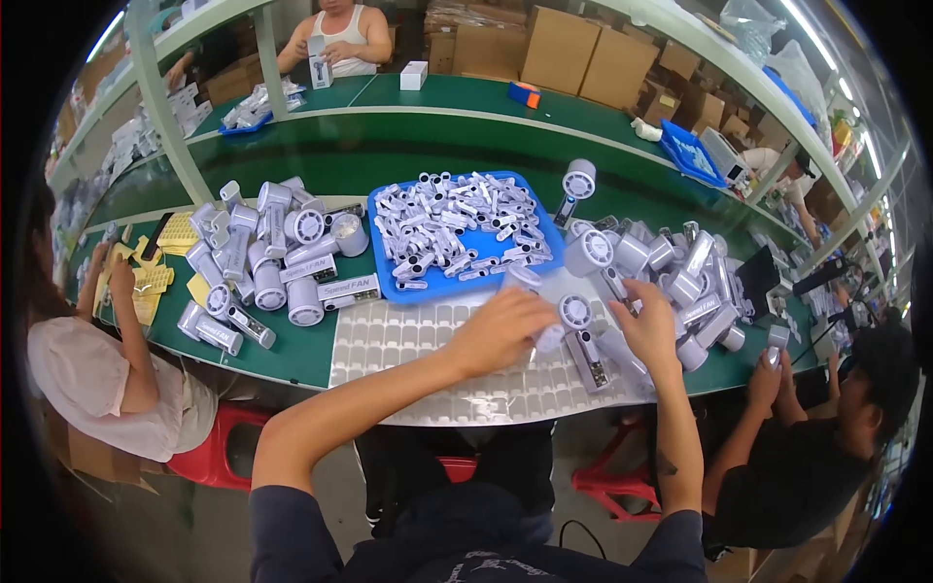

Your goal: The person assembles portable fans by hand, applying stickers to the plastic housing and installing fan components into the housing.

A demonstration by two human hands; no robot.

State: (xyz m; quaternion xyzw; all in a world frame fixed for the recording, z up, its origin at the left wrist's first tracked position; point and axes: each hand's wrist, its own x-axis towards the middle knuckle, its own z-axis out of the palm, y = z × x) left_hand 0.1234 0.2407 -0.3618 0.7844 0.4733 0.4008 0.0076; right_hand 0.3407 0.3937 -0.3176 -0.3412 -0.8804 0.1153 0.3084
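Blue tray (476, 240) sits mid-bench, heaped with small white parts (428, 209); right hand (647, 316) is just right of the tray's near corner, thumb and fingers part-closed on the handle of a white handheld fan (588, 255), its round head tipped toward the tray; left hand (510, 325) hangs on the near side of the tray, over a pale pocketed sheet (389, 345), fingers curled but blurred; a pale piece (550, 338) shows at its fingertips, can't tell from here if gripped; second fan (575, 311) lies near side of the tray, between the hands; third fan (579, 180) just off its far right corner; fan heaps both left (282, 243) and right (695, 282) of the tray; co-worker (107, 379) well left of it has yellow pieces (151, 282); another (792, 476), well right, holds a white device (777, 338); one (364, 34) beyond the tray holds a box (319, 64)
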